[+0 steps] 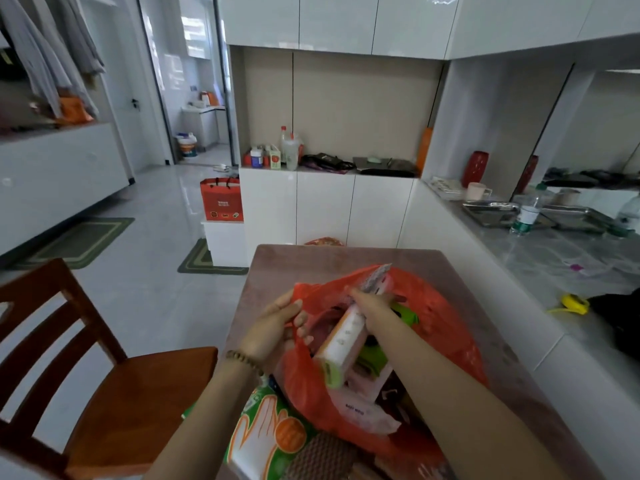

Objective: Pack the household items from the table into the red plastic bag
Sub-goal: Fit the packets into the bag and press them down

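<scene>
The red plastic bag (446, 327) lies open on the brown table (332, 261). My left hand (273, 327) pinches the bag's left rim and holds the mouth apart. My right hand (375, 308) grips a long white and pink pack (346, 341) with a green end, tilted down into the bag's mouth. A grey flat packet (375, 278) sticks up just behind that hand. Inside the bag lie green items (372, 358) and a white wipes pack (367, 410). A green and orange gloves packet (273, 431) lies on the table's near edge, outside the bag.
A wooden chair (104, 375) stands left of the table. A grey counter (571, 268) runs along the right with metal trays (491, 213), a water bottle (526, 213) and a yellow tape measure (575, 303). A brown textured item (322, 455) lies at the table's near edge.
</scene>
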`<state>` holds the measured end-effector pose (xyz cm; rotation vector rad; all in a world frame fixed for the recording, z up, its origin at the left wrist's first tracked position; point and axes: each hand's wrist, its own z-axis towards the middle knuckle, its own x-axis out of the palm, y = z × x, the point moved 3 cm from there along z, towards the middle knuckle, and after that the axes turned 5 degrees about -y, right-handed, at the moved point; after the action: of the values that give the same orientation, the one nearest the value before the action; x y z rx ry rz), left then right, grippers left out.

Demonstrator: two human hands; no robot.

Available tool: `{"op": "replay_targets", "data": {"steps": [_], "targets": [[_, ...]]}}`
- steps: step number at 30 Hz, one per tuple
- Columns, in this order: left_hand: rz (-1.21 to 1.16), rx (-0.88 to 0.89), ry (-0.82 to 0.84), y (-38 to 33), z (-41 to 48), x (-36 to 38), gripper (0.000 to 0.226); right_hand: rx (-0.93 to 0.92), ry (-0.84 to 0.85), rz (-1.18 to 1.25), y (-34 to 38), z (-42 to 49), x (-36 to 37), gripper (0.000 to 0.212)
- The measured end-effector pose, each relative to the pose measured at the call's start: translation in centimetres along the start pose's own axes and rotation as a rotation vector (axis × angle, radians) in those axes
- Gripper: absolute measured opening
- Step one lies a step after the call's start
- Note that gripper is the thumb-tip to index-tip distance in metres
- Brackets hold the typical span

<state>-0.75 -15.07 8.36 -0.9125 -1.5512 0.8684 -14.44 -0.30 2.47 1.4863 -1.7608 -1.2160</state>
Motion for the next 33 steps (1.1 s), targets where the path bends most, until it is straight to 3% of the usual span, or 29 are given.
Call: {"op": "replay_targets", "data": {"steps": [4,12,16,20,23,28,31,33], "targets": [[-0.008,0.0,0.013,0.1,0.3,-0.2,0.016,0.013,-0.062,-0.029,0.2,1.2,1.1,0.127],[-0.004,0.015,0.023,0.4,0.6,-0.8,0.022,-0.191,-0.002,-0.065,-2.6,0.8,0.1,0.124],[0.018,0.032,0.018,0.5,0.7,-0.5,0.023,-0.186,-0.093,-0.019,-2.7,-0.1,0.9,0.1],[0.053,0.048,0.018,0.7,0.5,-0.9,0.02,-0.292,0.14,-0.186,-2.7,-0.7,1.7,0.065],[0.106,0.037,0.04,1.3,0.0,-1.2,0.023,-0.408,0.256,-0.131,-3.5,-1.7,0.0,0.049],[0.298,-0.019,0.037,3.3,-1.1,-0.6,0.018,-0.551,0.355,-0.125,-5.7,-4.1,-4.8,0.039],[0.44,-0.062,-0.035,5.3,-1.9,-0.6,0.038,-0.573,0.404,-0.167,-7.5,-5.6,-7.5,0.033],[0.406,-0.073,-0.065,6.4,-2.4,-0.5,0.044,-0.58,0.383,-0.172,-8.6,-6.2,-9.1,0.032]]}}
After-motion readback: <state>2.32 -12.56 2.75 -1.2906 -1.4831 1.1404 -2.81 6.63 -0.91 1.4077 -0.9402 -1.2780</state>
